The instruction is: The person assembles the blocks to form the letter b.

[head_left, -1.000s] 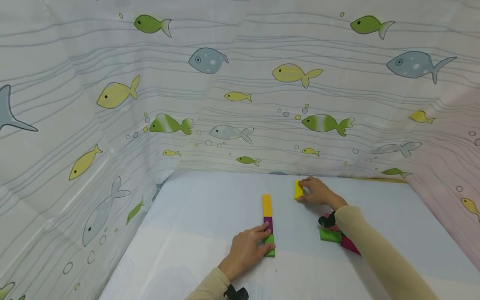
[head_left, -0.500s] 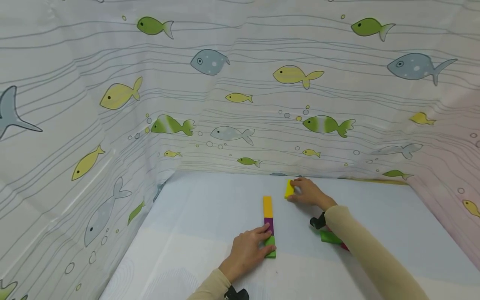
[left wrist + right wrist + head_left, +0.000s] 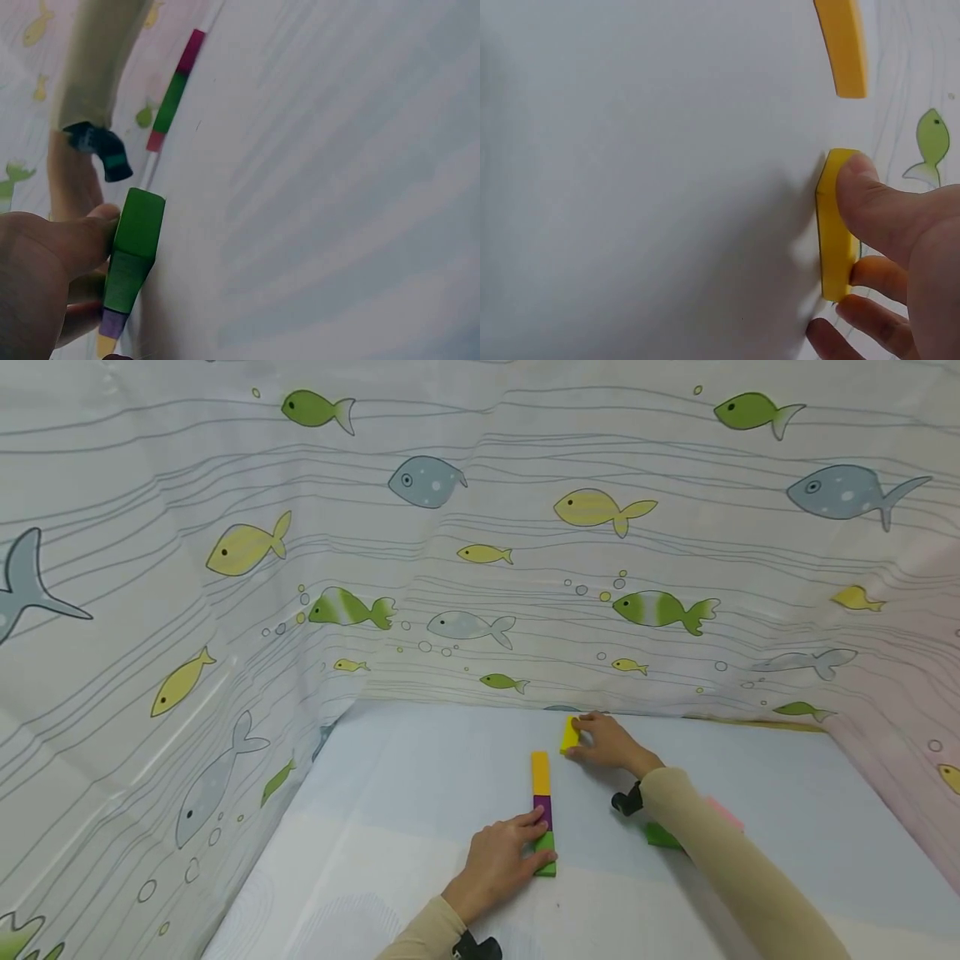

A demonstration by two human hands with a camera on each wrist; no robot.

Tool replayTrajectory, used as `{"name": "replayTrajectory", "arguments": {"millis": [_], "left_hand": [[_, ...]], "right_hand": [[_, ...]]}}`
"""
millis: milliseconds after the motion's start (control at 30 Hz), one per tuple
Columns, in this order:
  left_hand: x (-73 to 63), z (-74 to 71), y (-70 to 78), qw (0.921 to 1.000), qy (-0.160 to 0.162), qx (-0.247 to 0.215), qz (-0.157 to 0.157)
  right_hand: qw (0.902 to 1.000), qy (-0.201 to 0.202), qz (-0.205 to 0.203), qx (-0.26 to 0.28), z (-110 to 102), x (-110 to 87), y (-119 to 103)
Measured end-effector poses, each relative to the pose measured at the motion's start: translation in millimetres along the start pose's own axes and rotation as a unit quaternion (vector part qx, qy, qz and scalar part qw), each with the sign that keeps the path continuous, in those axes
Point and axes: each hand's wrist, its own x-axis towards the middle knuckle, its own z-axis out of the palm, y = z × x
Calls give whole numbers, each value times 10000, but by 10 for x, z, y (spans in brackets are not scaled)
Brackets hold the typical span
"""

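A row of toy blocks lies end to end on the white surface: an orange block (image 3: 541, 772) farthest away, a purple block (image 3: 547, 802) in the middle, a green block (image 3: 546, 841) nearest. My left hand (image 3: 495, 864) rests on this row, fingertips on the purple block and thumb on the green one. Just beyond the row's far end and a little to its right, my right hand (image 3: 609, 745) pinches a yellow block (image 3: 837, 232) between thumb and fingers. A gap separates the yellow block from the orange one in the right wrist view.
Right of the row, partly covered by my right forearm, lie another green block (image 3: 662, 836) and a pink block (image 3: 724, 813). A magenta block (image 3: 191, 52) shows beside them in the left wrist view. Fish-patterned sheeting (image 3: 420, 560) walls the back and both sides.
My right hand has carried the yellow block leftward, closer to the row's far end, and the block has tilted slightly. My left hand stays on the row.
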Motion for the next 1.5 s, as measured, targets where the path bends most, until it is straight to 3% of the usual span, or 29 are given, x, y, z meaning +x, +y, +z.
{"name": "replayTrajectory", "arguments": {"millis": [1100,1500], "left_hand": [[24,1,-8,9999,-119,-21,-48],[30,7,-15,9999,-146,-27,-77]], "right_hand": [[9989,-197,-321,-265,91,364,-268],[9989,-249,-348,-196,89,378,-350]]}}
